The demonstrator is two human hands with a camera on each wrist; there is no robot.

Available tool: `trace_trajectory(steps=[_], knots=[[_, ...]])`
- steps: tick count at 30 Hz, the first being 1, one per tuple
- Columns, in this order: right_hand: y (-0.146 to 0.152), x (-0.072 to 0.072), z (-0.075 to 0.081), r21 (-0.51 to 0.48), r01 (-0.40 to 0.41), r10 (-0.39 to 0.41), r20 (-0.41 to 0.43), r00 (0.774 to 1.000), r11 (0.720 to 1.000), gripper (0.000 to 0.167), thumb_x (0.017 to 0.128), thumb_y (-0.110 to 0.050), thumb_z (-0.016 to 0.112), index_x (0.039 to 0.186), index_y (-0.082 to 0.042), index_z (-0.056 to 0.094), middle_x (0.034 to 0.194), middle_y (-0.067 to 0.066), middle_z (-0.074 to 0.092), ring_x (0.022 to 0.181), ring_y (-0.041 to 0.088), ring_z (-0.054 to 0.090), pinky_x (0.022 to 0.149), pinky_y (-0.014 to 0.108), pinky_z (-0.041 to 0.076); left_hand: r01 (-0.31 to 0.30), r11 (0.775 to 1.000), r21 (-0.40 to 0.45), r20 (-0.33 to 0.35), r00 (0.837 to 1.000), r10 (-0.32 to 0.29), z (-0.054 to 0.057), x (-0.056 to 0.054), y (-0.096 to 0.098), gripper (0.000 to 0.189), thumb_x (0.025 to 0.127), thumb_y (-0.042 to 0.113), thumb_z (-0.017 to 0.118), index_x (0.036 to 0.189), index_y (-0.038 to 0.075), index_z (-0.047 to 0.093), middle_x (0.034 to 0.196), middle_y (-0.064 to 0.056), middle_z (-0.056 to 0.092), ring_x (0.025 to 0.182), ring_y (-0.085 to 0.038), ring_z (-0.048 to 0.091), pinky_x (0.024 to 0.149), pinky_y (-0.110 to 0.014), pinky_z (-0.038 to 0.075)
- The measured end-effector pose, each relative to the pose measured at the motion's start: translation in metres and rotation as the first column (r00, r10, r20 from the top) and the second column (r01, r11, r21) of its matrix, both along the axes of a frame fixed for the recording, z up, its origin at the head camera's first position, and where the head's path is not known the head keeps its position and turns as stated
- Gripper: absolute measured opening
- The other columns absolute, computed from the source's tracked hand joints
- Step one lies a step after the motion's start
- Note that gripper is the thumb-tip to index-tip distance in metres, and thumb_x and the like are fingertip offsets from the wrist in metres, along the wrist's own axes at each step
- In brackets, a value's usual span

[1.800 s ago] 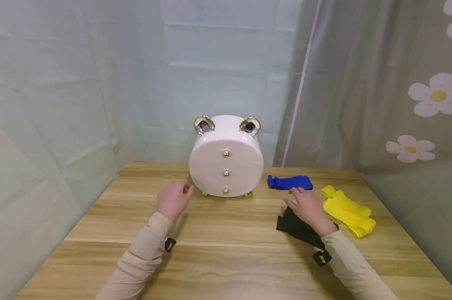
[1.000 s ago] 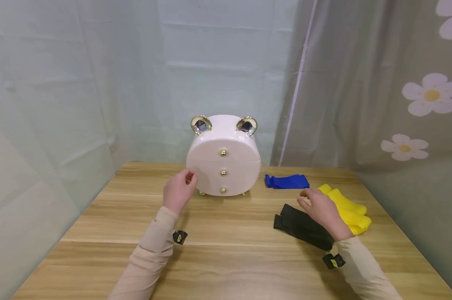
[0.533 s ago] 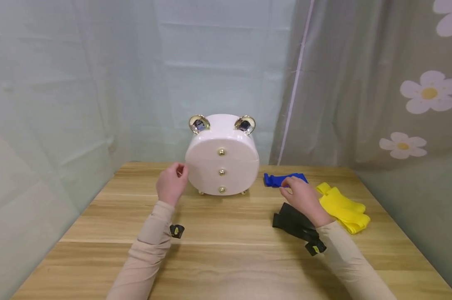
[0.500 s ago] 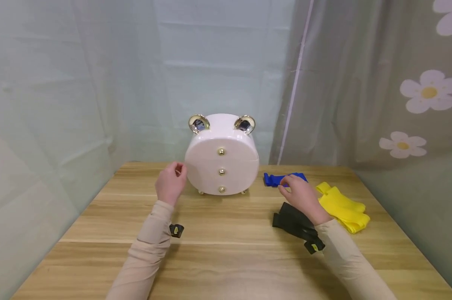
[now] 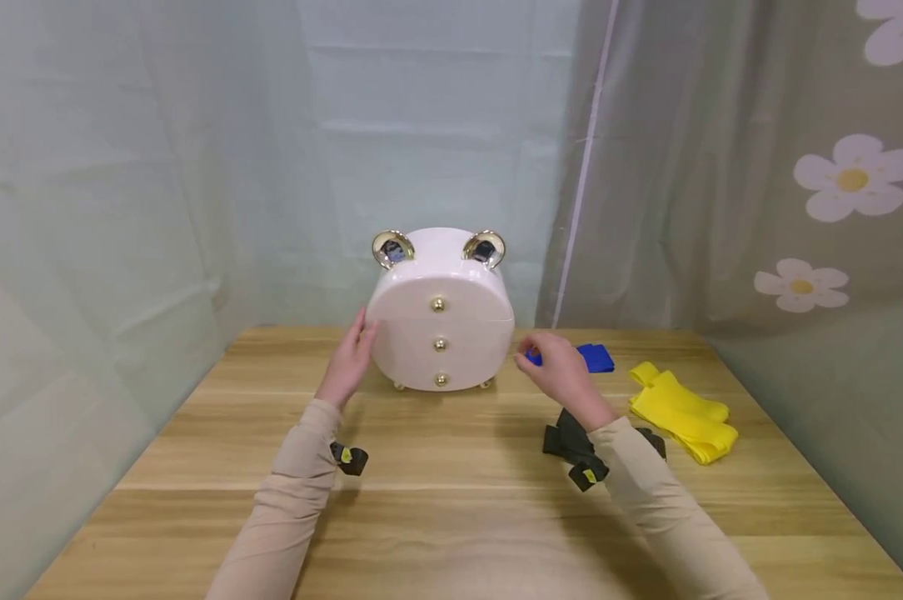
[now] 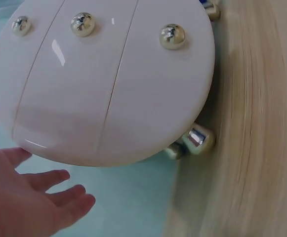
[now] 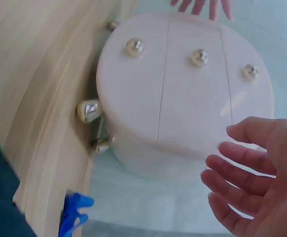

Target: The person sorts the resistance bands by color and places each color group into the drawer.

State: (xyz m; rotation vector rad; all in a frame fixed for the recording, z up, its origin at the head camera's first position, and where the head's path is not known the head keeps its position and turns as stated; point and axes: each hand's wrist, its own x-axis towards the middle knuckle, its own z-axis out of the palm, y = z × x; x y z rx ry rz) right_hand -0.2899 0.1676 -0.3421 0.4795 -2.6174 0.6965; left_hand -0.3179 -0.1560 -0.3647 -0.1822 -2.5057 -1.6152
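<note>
A glossy white rounded drawer box (image 5: 470, 333) stands upright on short gold feet, with gold ear-like ornaments on top and gold knobs (image 6: 83, 24) down its front. My left hand (image 5: 346, 362) is at its left side, fingers extended, fingertips right at the edge in the left wrist view. On the other side, my right hand (image 5: 560, 375) hovers near the box, its fingers (image 7: 242, 180) spread and slightly bent, holding nothing. Behind the right hand lies a folded blue strap (image 5: 596, 358), partly hidden. A black folded strap (image 5: 564, 437) lies beneath the right forearm, which hides part of it.
A yellow folded strap (image 5: 680, 408) lies on the right of the wooden table (image 5: 451, 517). Pale curtains (image 5: 436, 125) hang behind and to the left; a grey curtain (image 5: 684, 167) with flowers hangs at the right. Both wrists wear black camera straps.
My right hand has moved left from over the straps toward the box's right side. My left hand's fingers have straightened along its left side. The box and straps stay put.
</note>
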Motion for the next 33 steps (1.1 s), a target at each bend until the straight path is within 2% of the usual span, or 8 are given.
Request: trace_trajectory(steps=[7, 11, 14, 18, 22, 27, 30, 33], knots=[[-0.019, -0.004, 0.003, -0.027, -0.043, 0.043, -0.011, 0.999, 0.999, 0.010, 0.090, -0.020, 0.067, 0.092, -0.010, 0.069, 0.092, 0.007, 0.071, 0.088, 0.024, 0.065, 0.075, 0.038, 0.054, 0.042, 0.973, 0.227, 0.061, 0.996, -0.057, -0.001, -0.011, 0.000, 0.062, 0.100, 0.060, 0.024, 0.155, 0.035, 0.009, 0.164, 0.005, 0.009, 0.151, -0.028, 0.015, 0.121, -0.055, 0.017], [-0.036, -0.008, 0.007, -0.026, -0.074, 0.073, -0.018, 0.997, 0.997, 0.010, 0.091, -0.020, 0.066, 0.091, -0.009, 0.067, 0.090, 0.007, 0.071, 0.087, 0.024, 0.066, 0.076, 0.037, 0.055, 0.083, 0.931, 0.356, 0.066, 0.991, -0.114, 0.003, -0.023, 0.000, 0.064, 0.101, 0.059, 0.021, 0.157, 0.031, 0.005, 0.165, -0.002, 0.010, 0.150, -0.034, 0.019, 0.119, -0.057, 0.021], [-0.050, -0.010, 0.012, -0.048, -0.103, 0.102, -0.024, 0.994, 0.994, 0.012, 0.091, -0.020, 0.065, 0.093, -0.008, 0.066, 0.092, 0.007, 0.071, 0.086, 0.023, 0.067, 0.076, 0.036, 0.056, 0.087, 0.895, 0.437, 0.110, 0.983, -0.149, 0.008, -0.031, 0.000, 0.065, 0.101, 0.060, 0.021, 0.157, 0.031, 0.005, 0.165, -0.005, 0.007, 0.149, -0.040, 0.015, 0.120, -0.058, 0.018], [-0.068, -0.013, 0.018, -0.106, -0.127, 0.127, -0.013, 0.992, 0.986, 0.017, 0.092, -0.020, 0.065, 0.104, -0.008, 0.063, 0.096, 0.009, 0.073, 0.087, 0.022, 0.068, 0.076, 0.034, 0.057, 0.068, 0.874, 0.482, 0.173, 0.970, -0.171, 0.014, -0.038, -0.001, 0.062, 0.101, 0.058, 0.025, 0.156, 0.034, 0.009, 0.166, 0.000, 0.002, 0.148, -0.046, 0.009, 0.120, -0.059, 0.015], [-0.083, -0.016, 0.026, -0.144, -0.137, 0.140, 0.012, 0.990, 0.980, 0.030, 0.092, -0.021, 0.066, 0.118, -0.009, 0.058, 0.097, 0.009, 0.073, 0.086, 0.020, 0.068, 0.073, 0.032, 0.057, 0.076, 0.873, 0.481, 0.196, 0.962, -0.192, 0.020, -0.038, -0.002, 0.061, 0.101, 0.056, 0.028, 0.156, 0.033, 0.011, 0.166, 0.003, 0.001, 0.148, -0.047, 0.008, 0.119, -0.060, 0.016], [-0.095, -0.021, 0.034, -0.162, -0.150, 0.156, 0.025, 0.987, 0.975, 0.043, 0.092, -0.022, 0.066, 0.130, -0.011, 0.050, 0.101, 0.008, 0.071, 0.087, 0.018, 0.068, 0.070, 0.028, 0.058, 0.099, 0.877, 0.469, 0.229, 0.946, -0.229, 0.025, -0.038, -0.007, 0.064, 0.101, 0.056, 0.032, 0.156, 0.032, 0.011, 0.165, -0.003, 0.005, 0.147, -0.049, 0.013, 0.119, -0.060, 0.019], [-0.103, -0.025, 0.034, -0.137, -0.149, 0.146, -0.034, 0.989, 0.979, 0.041, 0.092, -0.021, 0.066, 0.128, -0.009, 0.050, 0.101, 0.009, 0.070, 0.086, 0.020, 0.069, 0.068, 0.027, 0.058, 0.103, 0.889, 0.446, 0.254, 0.938, -0.236, 0.027, -0.039, -0.012, 0.065, 0.100, 0.057, 0.035, 0.156, 0.032, 0.012, 0.165, -0.007, 0.007, 0.145, -0.050, 0.016, 0.117, -0.060, 0.022], [-0.110, -0.029, 0.033, -0.054, -0.111, 0.103, -0.130, 0.986, 0.992, 0.034, 0.092, -0.021, 0.066, 0.120, -0.009, 0.054, 0.095, 0.007, 0.071, 0.078, 0.017, 0.069, 0.059, 0.024, 0.055, 0.091, 0.904, 0.418, 0.264, 0.940, -0.216, 0.027, -0.039, -0.015, 0.066, 0.099, 0.056, 0.038, 0.156, 0.029, 0.017, 0.164, -0.010, 0.012, 0.144, -0.049, 0.022, 0.116, -0.060, 0.027]])
